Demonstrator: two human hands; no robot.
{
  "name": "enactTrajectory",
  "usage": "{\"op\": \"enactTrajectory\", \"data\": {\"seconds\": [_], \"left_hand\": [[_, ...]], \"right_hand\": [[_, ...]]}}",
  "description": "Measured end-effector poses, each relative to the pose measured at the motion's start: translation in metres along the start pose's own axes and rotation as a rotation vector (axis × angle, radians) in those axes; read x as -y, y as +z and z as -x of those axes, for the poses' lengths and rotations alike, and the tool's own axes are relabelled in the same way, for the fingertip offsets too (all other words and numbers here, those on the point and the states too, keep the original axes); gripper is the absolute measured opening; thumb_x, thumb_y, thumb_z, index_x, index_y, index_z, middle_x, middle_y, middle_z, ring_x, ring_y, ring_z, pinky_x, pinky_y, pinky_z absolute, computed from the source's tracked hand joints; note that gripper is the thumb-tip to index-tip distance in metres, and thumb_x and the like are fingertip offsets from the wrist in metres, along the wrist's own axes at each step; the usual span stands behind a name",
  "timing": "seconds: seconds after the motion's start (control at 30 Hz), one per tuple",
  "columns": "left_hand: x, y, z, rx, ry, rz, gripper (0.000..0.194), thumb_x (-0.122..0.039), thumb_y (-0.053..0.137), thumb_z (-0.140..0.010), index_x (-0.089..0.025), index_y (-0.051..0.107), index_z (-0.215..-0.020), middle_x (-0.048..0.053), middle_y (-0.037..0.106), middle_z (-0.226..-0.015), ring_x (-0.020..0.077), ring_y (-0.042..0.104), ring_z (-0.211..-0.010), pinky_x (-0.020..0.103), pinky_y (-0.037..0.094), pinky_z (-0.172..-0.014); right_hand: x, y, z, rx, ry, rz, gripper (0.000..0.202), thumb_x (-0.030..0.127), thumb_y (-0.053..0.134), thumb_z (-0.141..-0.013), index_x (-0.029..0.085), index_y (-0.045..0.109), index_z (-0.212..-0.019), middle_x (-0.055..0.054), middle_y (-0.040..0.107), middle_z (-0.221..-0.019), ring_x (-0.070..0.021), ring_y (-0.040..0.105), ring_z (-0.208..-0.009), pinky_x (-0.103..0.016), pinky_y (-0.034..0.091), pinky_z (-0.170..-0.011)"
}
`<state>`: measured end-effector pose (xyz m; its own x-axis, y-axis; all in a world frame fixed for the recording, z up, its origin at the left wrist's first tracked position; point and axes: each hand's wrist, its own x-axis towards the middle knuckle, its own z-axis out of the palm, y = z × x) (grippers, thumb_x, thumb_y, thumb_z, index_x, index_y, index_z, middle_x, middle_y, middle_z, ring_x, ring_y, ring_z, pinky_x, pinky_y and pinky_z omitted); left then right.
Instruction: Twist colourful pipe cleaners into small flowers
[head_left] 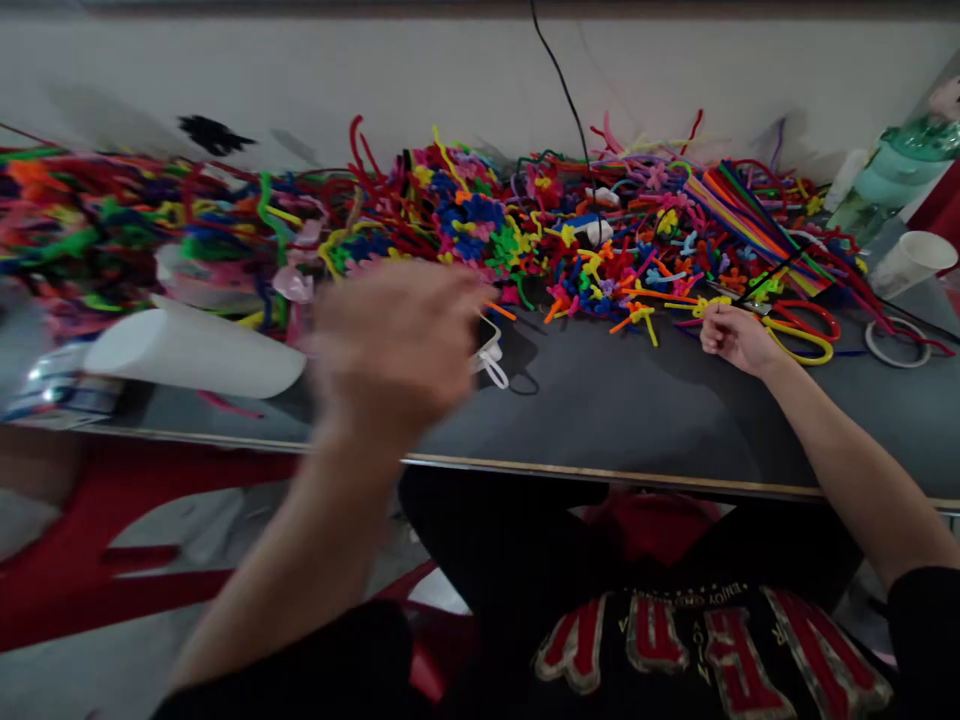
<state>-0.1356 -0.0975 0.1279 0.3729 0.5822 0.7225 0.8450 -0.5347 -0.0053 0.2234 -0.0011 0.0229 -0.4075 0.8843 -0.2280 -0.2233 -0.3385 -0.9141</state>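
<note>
Clearly, two bare hands reach over one dark grey table (pixel 577 410). The left hand (pixel 397 345) is raised and badly blurred, so how far its fingers are open, or whether they grip anything, cannot be told. The right hand (pixel 739 338) has its fingers curled in beside a yellow pipe cleaner piece (pixel 712 305); whether they have hold of it cannot be made out. Pipe cleaners (pixel 480 220), too tangled to count, heap along the back of the table, many twisted into small shapes, with one straight multicoloured bundle (pixel 757 225) at the right. Two loops, one red (pixel 814 308) and one yellow (pixel 806 345), lie beside the right wrist. On the black shirt (pixel 675 620), four large red letters show upside down, with "ENJOY" legible in small print above; the rest is unclear. Farther right are one grey ring (pixel 896 343), one paper cup (pixel 911 262) and one teal bottle (pixel 900 165). At left lies one white cylinder (pixel 195 350). The left hand blocks part of the heap and a device with a white strap (pixel 493 370).
</note>
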Motion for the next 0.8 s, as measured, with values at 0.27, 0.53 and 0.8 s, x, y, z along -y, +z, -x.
{"op": "enactTrajectory", "data": {"seconds": [0.27,0.53,0.8], "left_hand": [[-0.105,0.140,-0.038,0.313,0.315,0.154,0.029,-0.024,0.043,-0.101,-0.015,0.071,-0.103,0.008,0.075,-0.096,0.0205,0.066,-0.097,0.034,0.046,-0.081],[-0.119,0.207,-0.057,0.297,0.067,0.303,0.030,-0.022,0.043,-0.097,-0.012,0.071,-0.100,0.012,0.074,-0.092,0.0235,0.066,-0.092,0.036,0.051,-0.081],[-0.118,0.227,-0.040,0.304,-0.071,0.379,0.029,-0.019,0.051,-0.093,-0.014,0.066,-0.117,0.012,0.074,-0.103,0.0246,0.068,-0.098,0.037,0.054,-0.085]], "right_hand": [[-0.003,-0.002,0.000,-0.027,-0.028,0.034,0.025,0.030,0.069,-0.075,0.022,0.045,-0.074,0.007,0.037,-0.054,-0.0090,0.038,-0.051,-0.024,0.033,-0.053],[-0.004,-0.003,-0.003,-0.123,-0.081,-0.016,0.015,0.028,0.060,-0.076,0.021,0.048,-0.070,0.006,0.040,-0.055,-0.0085,0.039,-0.050,-0.022,0.034,-0.051],[-0.003,0.000,-0.003,-0.158,-0.083,0.000,0.008,0.021,0.056,-0.083,0.021,0.050,-0.077,0.007,0.042,-0.052,-0.0081,0.039,-0.048,-0.021,0.033,-0.048]]}}
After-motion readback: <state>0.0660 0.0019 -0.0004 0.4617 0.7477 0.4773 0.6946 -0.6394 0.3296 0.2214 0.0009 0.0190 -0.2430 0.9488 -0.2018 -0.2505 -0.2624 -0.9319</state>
